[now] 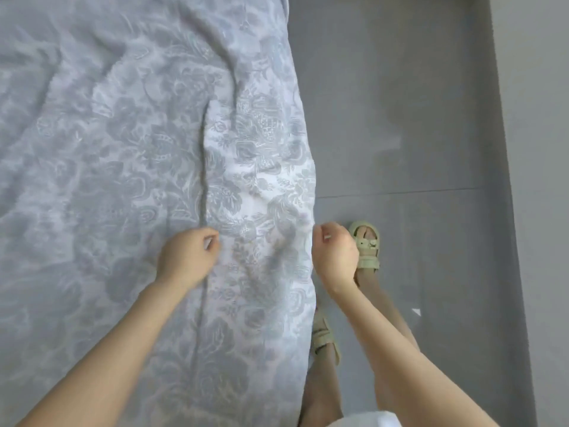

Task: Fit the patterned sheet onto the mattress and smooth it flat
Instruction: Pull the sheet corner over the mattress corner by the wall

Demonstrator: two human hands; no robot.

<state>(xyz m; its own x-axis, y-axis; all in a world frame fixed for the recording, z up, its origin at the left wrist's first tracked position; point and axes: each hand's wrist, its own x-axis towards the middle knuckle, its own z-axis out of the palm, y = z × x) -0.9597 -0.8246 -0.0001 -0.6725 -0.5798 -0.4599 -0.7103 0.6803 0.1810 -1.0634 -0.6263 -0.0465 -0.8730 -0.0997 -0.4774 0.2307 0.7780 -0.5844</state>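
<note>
The pale blue-grey floral patterned sheet covers the mattress across the left two thirds of the view, creased, with a long raised fold running from the middle down toward me. My left hand lies on the sheet with fingers curled, pinching the cloth at the lower end of that fold. My right hand is at the sheet's right edge, where it drapes over the mattress side, and its curled fingers grip that edge. The mattress itself is hidden under the sheet.
A grey tiled floor runs along the bed's right side, bounded by a pale wall at the far right. My feet in light green sandals stand on the floor close to the bed's edge.
</note>
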